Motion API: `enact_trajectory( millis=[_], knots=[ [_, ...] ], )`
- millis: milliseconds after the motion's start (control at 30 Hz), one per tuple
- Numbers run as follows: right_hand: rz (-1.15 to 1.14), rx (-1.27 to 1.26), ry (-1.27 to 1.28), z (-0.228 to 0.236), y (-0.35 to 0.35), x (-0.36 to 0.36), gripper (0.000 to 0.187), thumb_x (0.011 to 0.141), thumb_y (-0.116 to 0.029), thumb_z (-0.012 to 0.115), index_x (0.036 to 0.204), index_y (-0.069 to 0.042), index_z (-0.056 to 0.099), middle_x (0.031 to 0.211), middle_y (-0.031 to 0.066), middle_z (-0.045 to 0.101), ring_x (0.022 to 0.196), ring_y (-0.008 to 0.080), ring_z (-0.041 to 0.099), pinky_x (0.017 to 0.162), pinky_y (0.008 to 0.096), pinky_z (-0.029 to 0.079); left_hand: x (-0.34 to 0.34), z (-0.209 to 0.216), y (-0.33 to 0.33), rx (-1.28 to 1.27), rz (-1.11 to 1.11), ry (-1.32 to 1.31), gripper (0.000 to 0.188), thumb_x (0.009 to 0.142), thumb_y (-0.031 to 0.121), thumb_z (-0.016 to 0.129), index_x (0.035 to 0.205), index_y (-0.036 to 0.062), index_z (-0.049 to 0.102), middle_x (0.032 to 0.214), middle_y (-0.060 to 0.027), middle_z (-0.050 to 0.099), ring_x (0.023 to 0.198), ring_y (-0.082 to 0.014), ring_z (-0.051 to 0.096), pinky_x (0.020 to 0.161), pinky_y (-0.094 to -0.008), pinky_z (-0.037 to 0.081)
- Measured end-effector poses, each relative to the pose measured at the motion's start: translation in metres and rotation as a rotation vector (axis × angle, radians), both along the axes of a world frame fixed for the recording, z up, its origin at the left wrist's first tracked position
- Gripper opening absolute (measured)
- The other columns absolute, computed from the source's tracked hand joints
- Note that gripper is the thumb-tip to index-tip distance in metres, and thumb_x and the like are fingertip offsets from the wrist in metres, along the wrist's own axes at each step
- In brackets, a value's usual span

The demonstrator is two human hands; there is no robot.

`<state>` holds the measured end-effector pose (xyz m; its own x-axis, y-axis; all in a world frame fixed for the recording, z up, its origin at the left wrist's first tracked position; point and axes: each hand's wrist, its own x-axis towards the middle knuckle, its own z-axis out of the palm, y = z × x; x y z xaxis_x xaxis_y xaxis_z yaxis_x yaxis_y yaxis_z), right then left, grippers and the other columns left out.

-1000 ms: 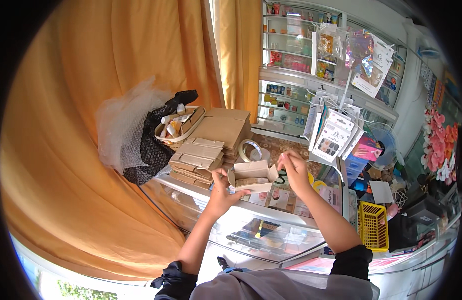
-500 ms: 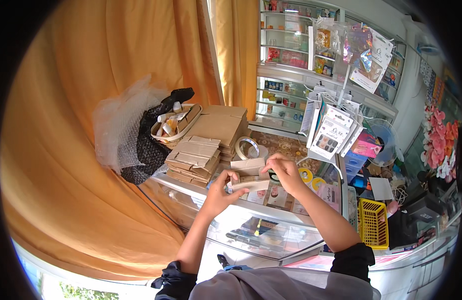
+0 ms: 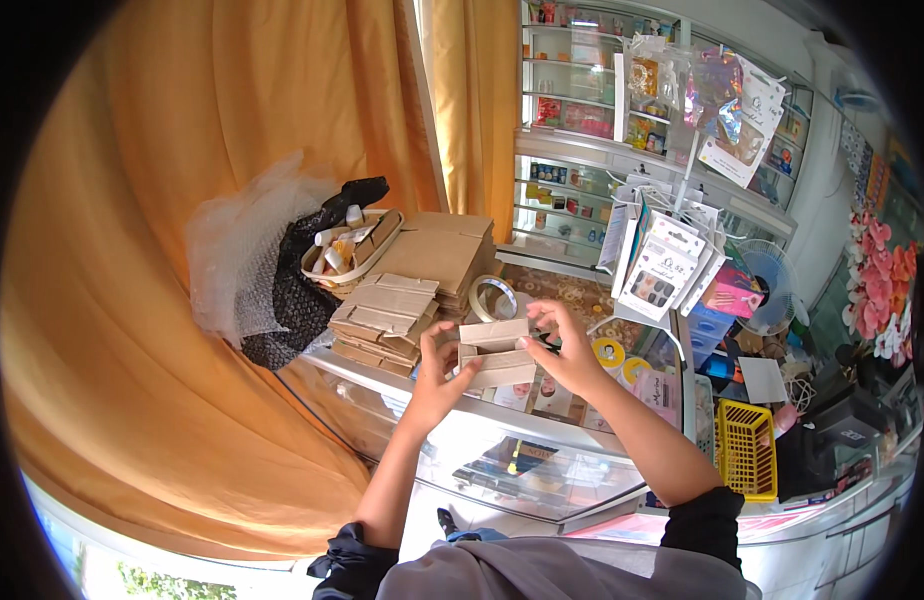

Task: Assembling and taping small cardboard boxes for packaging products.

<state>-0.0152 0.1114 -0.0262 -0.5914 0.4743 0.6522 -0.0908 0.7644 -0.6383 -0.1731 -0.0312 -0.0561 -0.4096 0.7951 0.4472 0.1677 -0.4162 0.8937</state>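
Between my hands is a small brown cardboard box (image 3: 506,374), its top flaps standing up and its inside partly showing. My left hand (image 3: 437,388) grips the left end, thumb along the near side and fingers curled behind. At the right end, my right hand (image 3: 567,358) has its thumb against the box's edge and its fingers bent around the far corner. Just beyond the box stands a roll of tape (image 3: 493,298) on the glass counter. To the left lies a stack of flattened small cartons (image 3: 385,318).
Larger cardboard sheets (image 3: 444,245) are piled behind the cartons, beside a basket (image 3: 354,272) of bottles and tubes. Bubble wrap (image 3: 244,262) lies against the orange curtain (image 3: 162,330). On the right are a rack of hanging packets (image 3: 665,262), a fan (image 3: 769,290) and a yellow basket (image 3: 747,450).
My right hand's fingers have opened from a pinch on the flap and shifted around the right end. The box has turned slightly, and my left fingers have spread a little.
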Motion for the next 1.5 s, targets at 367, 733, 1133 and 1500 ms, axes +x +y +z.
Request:
enact_trajectory(
  millis=[367, 733, 1133, 1500],
  knots=[
    [0.171, 0.158, -0.059, -0.004, 0.010, 0.002, 0.008, 0.084, -0.009, 0.061, 0.086, -0.002, 0.061, 0.105, 0.0083, 0.059, 0.095, 0.0214, 0.056, 0.084, 0.0317, 0.044, -0.001, 0.002, -0.001, -0.037, 0.028, 0.204, 0.035, 0.088, 0.006, 0.057, 0.123, 0.0063, 0.051, 0.106, -0.0093, 0.060, 0.101, -0.0158, 0.056, 0.089, -0.0297, 0.043],
    [0.138, -0.127, -0.003, -0.004, 0.025, 0.002, 0.016, 0.093, -0.010, 0.050, 0.090, -0.001, 0.063, 0.089, 0.0052, 0.059, 0.083, 0.0135, 0.057, 0.070, 0.0260, 0.045, 0.002, 0.005, -0.006, -0.055, 0.131, 0.370, 0.020, 0.092, 0.012, 0.054, 0.106, 0.0026, 0.063, 0.106, -0.0105, 0.060, 0.104, -0.0202, 0.055, 0.092, -0.0297, 0.040],
    [-0.046, -0.058, 0.005, -0.008, 0.033, -0.008, 0.006, 0.087, -0.002, 0.058, 0.091, -0.002, 0.061, 0.085, 0.0042, 0.061, 0.074, 0.0106, 0.058, 0.064, 0.0224, 0.045, 0.001, 0.010, -0.009, -0.038, 0.103, 0.412, 0.025, 0.086, 0.017, 0.063, 0.108, 0.0053, 0.063, 0.107, -0.0104, 0.060, 0.104, -0.0250, 0.056, 0.090, -0.0316, 0.042],
    [-0.394, -0.047, -0.481, -0.001, 0.077, -0.057, 0.031, 0.075, -0.029, 0.073, 0.085, -0.001, 0.065, 0.081, 0.0125, 0.067, 0.076, 0.0209, 0.065, 0.068, 0.0305, 0.050, 0.001, 0.010, -0.013, -0.075, 0.086, 0.406, 0.027, 0.087, 0.018, 0.063, 0.112, 0.0072, 0.061, 0.111, -0.0095, 0.060, 0.108, -0.0236, 0.054, 0.092, -0.0310, 0.040]
  ],
)
